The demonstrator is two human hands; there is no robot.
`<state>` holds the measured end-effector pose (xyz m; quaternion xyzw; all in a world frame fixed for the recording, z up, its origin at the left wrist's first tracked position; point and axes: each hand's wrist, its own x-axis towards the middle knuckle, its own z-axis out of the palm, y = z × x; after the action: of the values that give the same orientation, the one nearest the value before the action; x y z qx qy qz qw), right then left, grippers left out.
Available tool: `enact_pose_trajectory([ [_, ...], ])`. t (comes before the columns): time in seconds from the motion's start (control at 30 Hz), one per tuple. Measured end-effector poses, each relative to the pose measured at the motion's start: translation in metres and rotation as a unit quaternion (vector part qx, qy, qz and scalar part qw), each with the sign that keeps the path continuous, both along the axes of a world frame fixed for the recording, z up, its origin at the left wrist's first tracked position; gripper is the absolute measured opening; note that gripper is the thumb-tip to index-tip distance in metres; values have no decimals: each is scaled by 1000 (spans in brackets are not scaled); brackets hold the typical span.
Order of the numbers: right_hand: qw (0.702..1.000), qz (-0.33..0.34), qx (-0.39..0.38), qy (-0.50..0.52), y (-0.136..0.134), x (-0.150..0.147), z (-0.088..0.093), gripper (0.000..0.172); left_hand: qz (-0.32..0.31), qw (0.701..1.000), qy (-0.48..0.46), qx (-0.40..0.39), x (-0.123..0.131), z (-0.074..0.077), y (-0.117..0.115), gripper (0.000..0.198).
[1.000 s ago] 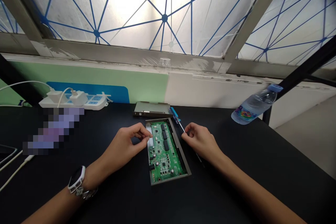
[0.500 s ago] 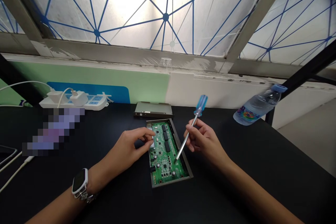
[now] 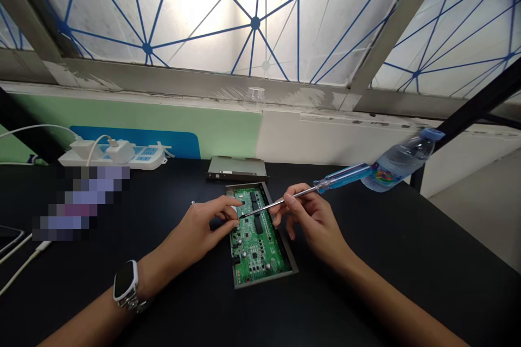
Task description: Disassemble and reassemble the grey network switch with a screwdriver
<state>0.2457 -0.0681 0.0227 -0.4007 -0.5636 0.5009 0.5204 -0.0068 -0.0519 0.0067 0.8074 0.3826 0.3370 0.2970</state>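
Note:
My right hand point(image 3: 312, 219) grips a screwdriver point(image 3: 342, 178) by its metal shaft, its clear blue handle pointing right toward the bottle. The tip reaches across a green circuit board point(image 3: 266, 254) to the fingertips of my left hand point(image 3: 205, 226). That hand is pinched at the board's left edge, beside the screwdriver tip; whatever is between thumb and finger is too small to make out. Around the board runs a shallow metal case point(image 3: 266, 283), lying on the black table point(image 3: 195, 309).
A flat metal cover point(image 3: 236, 168) lies behind the case. At the back left, a white power strip point(image 3: 152, 158) holds plugs and cables, with a blurred-out object in front. A water bottle point(image 3: 386, 176) leans at the right against a dark frame bar point(image 3: 468, 111). A small clear cup point(image 3: 256, 94) sits on the sill.
The screwdriver has swung from steep to nearly level, handle to the right. Its tip has moved from the lower right of the board up to my left fingertips, which stay in place.

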Motion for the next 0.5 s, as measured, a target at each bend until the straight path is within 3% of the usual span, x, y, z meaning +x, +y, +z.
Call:
enact_pose_trajectory([
  [0.5, 998, 44, 1, -37, 0, 3, -1, 20, -5, 998, 58, 39, -4, -9, 0, 35],
])
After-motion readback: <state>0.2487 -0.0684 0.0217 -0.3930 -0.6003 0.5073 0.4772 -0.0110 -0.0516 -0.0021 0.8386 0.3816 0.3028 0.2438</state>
